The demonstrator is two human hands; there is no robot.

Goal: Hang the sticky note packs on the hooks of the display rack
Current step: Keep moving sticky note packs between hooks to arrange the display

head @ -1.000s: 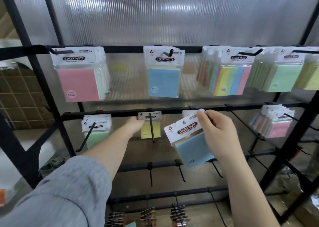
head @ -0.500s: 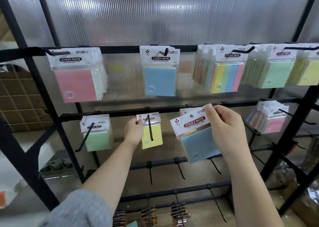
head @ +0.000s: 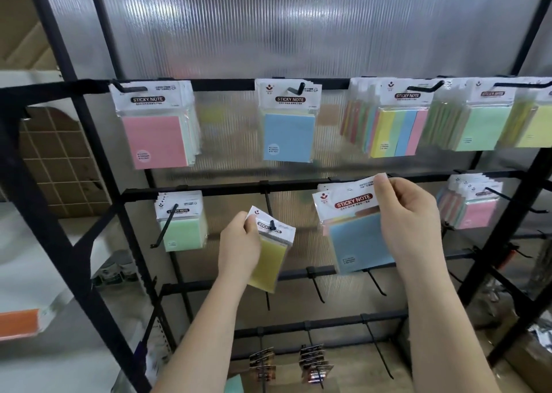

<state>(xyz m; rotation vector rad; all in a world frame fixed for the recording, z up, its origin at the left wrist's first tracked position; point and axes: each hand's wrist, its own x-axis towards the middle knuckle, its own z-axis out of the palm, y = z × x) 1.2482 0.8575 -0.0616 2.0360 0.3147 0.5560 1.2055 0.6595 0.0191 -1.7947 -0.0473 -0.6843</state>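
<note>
My left hand (head: 239,243) grips a yellow sticky note pack (head: 270,261) by its left edge. The pack is tilted, and its header hole sits at the tip of a black hook (head: 271,222) on the rack's second bar (head: 209,188). My right hand (head: 409,222) pinches the header of a small stack of packs with a blue pack (head: 357,240) in front. That stack hangs in the air just below the second bar, right of the yellow pack.
Pink (head: 155,142), blue (head: 288,137), multicolour (head: 394,133) and green (head: 481,127) packs hang on the top bar. Green packs (head: 182,228) hang at the left of the second bar, pink ones (head: 475,210) at the right. Bare hooks (head: 316,285) stick out lower down.
My left hand has slid the yellow pack forward along its hook to the tip and tilted it. My right hand holds its stack at about the same place.
</note>
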